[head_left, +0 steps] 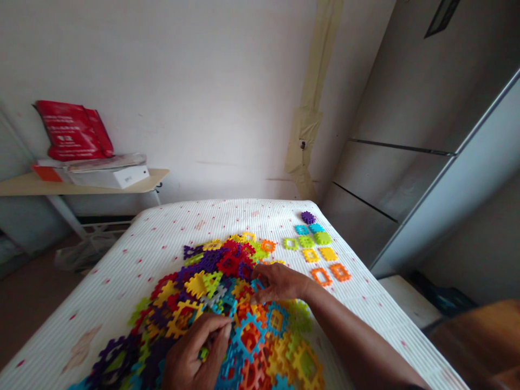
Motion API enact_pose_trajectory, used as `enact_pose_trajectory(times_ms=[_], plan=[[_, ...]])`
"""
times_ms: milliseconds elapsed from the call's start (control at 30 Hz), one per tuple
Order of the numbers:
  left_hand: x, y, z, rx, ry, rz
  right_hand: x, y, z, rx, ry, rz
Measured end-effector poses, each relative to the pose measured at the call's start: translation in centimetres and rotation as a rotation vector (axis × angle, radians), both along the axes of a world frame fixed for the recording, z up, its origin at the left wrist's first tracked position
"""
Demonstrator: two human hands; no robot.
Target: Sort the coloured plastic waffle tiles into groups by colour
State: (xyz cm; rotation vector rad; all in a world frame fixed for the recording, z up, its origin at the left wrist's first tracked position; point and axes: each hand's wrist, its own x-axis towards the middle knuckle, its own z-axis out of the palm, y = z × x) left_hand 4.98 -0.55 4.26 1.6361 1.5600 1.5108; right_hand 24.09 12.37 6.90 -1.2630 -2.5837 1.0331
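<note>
A heap of flat, notched plastic building pieces (209, 259) in several colours covers the near middle of the cloth. My right hand (280, 281) reaches into its right side, thumb and fingers apart and curved over blue and orange pieces; no piece is plainly in its grasp. At the near edge of the heap is my left hand (195, 355), closed with thumb and forefinger tips together. A bit of green shows inside its curl, but whether that is held or lies behind is unclear. Beside it sits a blue gear-edged square piece (238, 336).
Right of the heap, pieces lie sorted by colour: purple (307, 217), blue (316, 228), green (323, 238), yellow (328, 253) and orange (340, 272). A white dotted cloth (162, 227) covers the surface. A side table (24, 185) carries a red bag (73, 130); a cabinet (390, 130) stands at right.
</note>
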Motion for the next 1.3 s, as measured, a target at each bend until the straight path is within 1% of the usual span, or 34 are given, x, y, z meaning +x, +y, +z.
enact_pose_trajectory(times_ms=[133,400,600,833,1033,1167,1300], plan=[[0.0,0.1,0.0,0.012,0.005,0.008,0.0,-0.1,0.1,-0.014,0.0,-0.005],[0.0,0.2,-0.2,0.037,0.077,-0.022,-0.1,-0.1,-0.1,-0.03,0.005,-0.032],[0.0,0.4,-1.0,0.055,0.136,-0.088,0.0,0.1,-0.4,-0.039,0.043,-0.027],[-0.8,0.7,-1.9,0.073,0.277,-0.206,0.0,0.2,-0.5,-0.022,0.054,-0.017],[-0.9,0.7,-2.4,0.075,0.314,-0.211,0.0,0.3,-0.8,-0.023,0.052,-0.021],[-0.9,0.8,-2.5,0.11,0.322,-0.221,0.0,0.4,-1.0,-0.034,0.075,-0.025],[-1.0,0.9,-2.5,0.113,0.33,-0.225,0.1,0.3,-0.9,-0.036,0.091,-0.027]])
